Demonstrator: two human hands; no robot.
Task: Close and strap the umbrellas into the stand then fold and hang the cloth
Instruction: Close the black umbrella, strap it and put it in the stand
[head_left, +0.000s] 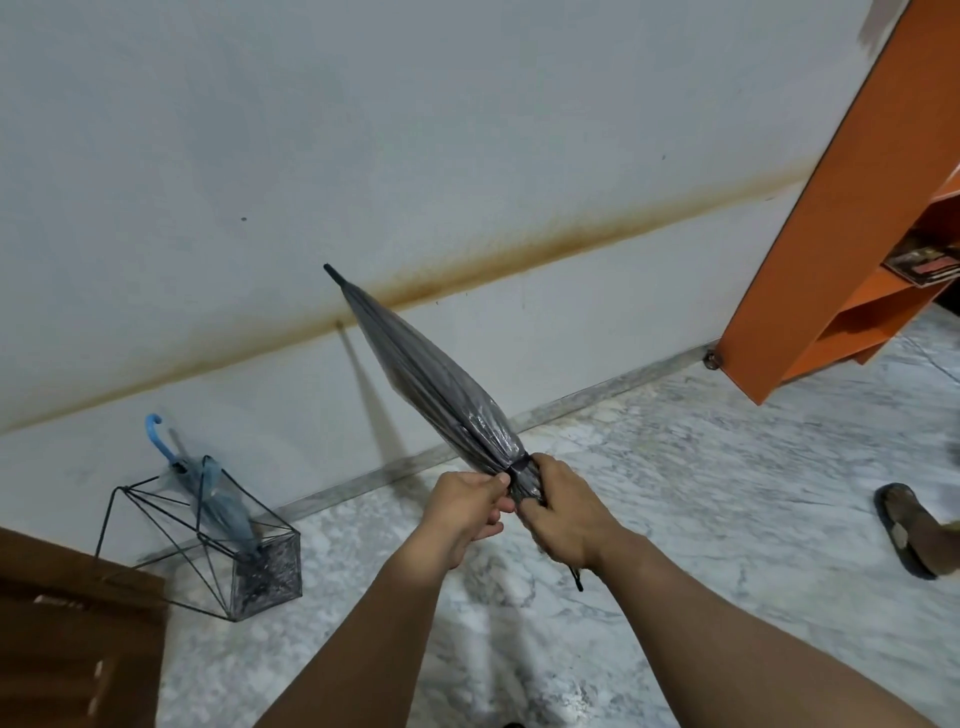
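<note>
A closed dark grey umbrella (426, 374) points up and to the left in front of me, its black tip toward the wall. My right hand (561, 506) grips its gathered canopy near the lower end. My left hand (465, 506) pinches the black strap (519, 464) wrapped around the canopy there. Part of the black handle shows below my right wrist. A closed blue umbrella (218, 493) with a light blue hooked handle stands in the black wire stand (208, 540) on the floor at the left, by the wall. No cloth is in view.
A white wall with a brown stain line runs behind. An orange shelf unit (831, 234) stands at the right with a dark item on it. A brown sandal (906, 525) lies on the marble floor at the right. Brown wooden furniture (67, 639) fills the lower left corner.
</note>
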